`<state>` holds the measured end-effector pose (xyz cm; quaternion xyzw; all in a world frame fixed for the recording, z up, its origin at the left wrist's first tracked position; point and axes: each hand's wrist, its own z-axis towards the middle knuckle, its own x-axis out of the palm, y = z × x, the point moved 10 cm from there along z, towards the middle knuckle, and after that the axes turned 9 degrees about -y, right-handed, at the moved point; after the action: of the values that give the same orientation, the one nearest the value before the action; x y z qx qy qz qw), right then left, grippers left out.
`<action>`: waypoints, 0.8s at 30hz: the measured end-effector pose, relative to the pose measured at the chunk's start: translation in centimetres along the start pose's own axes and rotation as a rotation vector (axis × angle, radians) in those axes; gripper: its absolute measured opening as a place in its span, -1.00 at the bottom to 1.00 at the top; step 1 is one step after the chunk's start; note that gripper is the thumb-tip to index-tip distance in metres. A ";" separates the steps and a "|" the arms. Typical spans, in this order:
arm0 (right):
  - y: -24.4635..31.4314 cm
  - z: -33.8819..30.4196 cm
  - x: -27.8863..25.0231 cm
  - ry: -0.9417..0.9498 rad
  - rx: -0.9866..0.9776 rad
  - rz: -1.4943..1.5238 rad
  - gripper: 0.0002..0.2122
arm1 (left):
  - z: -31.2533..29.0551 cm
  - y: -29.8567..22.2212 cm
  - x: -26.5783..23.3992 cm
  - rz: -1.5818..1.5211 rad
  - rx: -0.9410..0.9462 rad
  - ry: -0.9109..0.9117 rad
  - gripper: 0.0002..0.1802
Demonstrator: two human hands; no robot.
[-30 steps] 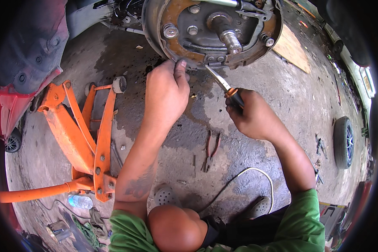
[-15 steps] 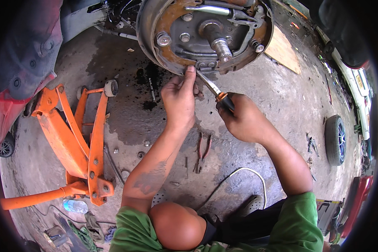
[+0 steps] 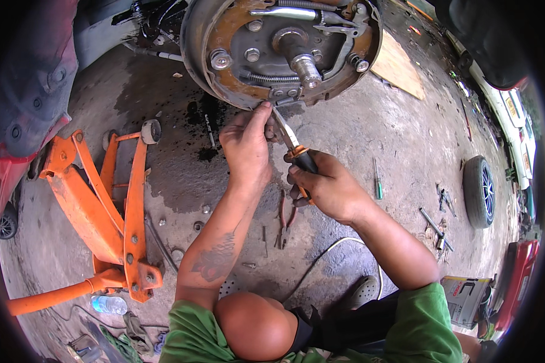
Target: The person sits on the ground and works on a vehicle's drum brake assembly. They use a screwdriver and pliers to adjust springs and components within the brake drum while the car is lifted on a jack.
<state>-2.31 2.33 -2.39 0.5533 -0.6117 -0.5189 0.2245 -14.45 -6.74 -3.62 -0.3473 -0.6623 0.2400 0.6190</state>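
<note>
Above my hands is an open drum brake assembly (image 3: 266, 71), with rusty brake shoes, springs and a threaded spindle. Long-nose pliers (image 3: 287, 133) with black and orange handles are gripped in my right hand (image 3: 330, 187). Their jaws point up to the lower edge of the brake, beside my left thumb. My left hand (image 3: 246, 145) is closed at that same edge, thumb up and fingers curled behind. Whatever it pinches is hidden, as are the tips of the pliers' jaws.
An orange floor jack (image 3: 97, 212) stands at left. On the concrete lie red-handled pliers (image 3: 286, 224), a green-handled screwdriver (image 3: 378, 179), a pale hose (image 3: 327, 251) and a wheel wrench (image 3: 436, 228). A wheel (image 3: 479, 192) is at right, a plastic bottle (image 3: 109, 304) at lower left.
The whole view has shifted, so the brake sits further left. My right hand has come left and lower, turning the pliers steeper. The screwdriver has come out from behind my right arm.
</note>
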 end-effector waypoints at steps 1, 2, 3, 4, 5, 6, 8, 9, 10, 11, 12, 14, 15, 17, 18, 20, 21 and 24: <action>-0.2 0.0 0.2 -0.012 0.008 -0.016 -0.70 | 0.0 -0.1 -0.1 0.010 0.014 -0.005 -0.91; -0.2 -0.1 0.7 0.007 0.017 0.066 -0.69 | 0.0 -0.2 -0.1 0.007 0.039 -0.015 -0.90; -0.5 -0.2 1.0 0.007 0.052 0.129 -0.69 | 0.0 -0.3 -0.2 0.009 0.052 -0.025 -0.90; -0.8 -0.4 1.2 0.002 0.098 0.182 -0.68 | 0.0 -0.3 -0.2 0.001 0.063 -0.025 -0.90; -0.8 -0.4 1.2 0.000 0.098 0.194 -0.67 | 0.0 -0.3 -0.2 0.008 0.071 -0.036 -0.90; -0.9 -0.5 1.3 -0.006 0.108 0.194 -0.66 | 0.1 -0.3 -0.2 0.005 0.078 -0.037 -0.90; -0.8 -0.5 1.2 -0.015 0.107 0.170 -0.65 | 0.2 -0.3 -0.3 -0.019 0.088 -0.057 -0.88; -0.8 -0.5 1.2 -0.016 0.096 0.148 -0.65 | 0.2 -0.3 -0.4 -0.036 0.093 -0.075 -0.86; -0.7 -0.4 1.2 -0.018 0.084 0.126 -0.65 | 0.3 -0.3 -0.5 -0.054 0.097 -0.093 -0.84; -0.7 -0.4 1.2 -0.019 0.084 0.117 -0.65 | 0.3 -0.4 -0.4 -0.044 0.106 -0.098 -0.84; -0.8 -0.3 1.1 -0.021 0.084 0.109 -0.65 | 0.3 -0.5 -0.4 -0.033 0.115 -0.102 -0.84; -0.9 -0.2 1.1 -0.018 0.075 0.108 -0.65 | 0.2 -0.7 -0.3 -0.012 0.133 -0.094 -0.84; -0.9 -0.1 1.1 -0.014 0.067 0.115 -0.66 | 0.2 -0.8 -0.2 -0.002 0.142 -0.081 -0.84; -1.0 0.0 0.9 -0.025 0.055 0.122 -0.66 | 0.2 -0.9 -0.2 0.011 0.158 -0.065 -0.83; -1.0 0.1 0.7 -0.040 0.051 0.122 -0.67 | 0.2 -0.8 -0.3 0.014 0.166 -0.061 -0.82; -1.0 0.2 0.5 -0.048 0.050 0.109 -0.71 | 0.2 -0.6 -0.5 0.051 0.183 -0.049 -0.82; -1.0 0.3 0.5 -0.041 0.053 0.095 -0.74 | 0.3 -0.5 -0.5 0.083 0.191 -0.040 -0.83; -0.6 0.6 -0.1 -0.068 0.049 0.011 -0.82 | 0.3 -0.8 -0.3 0.140 0.241 -0.014 -0.83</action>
<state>-2.55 2.75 -3.08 0.5372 -0.6346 -0.5210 0.1931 -14.90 -7.40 -3.27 -0.3144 -0.6071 0.3628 0.6332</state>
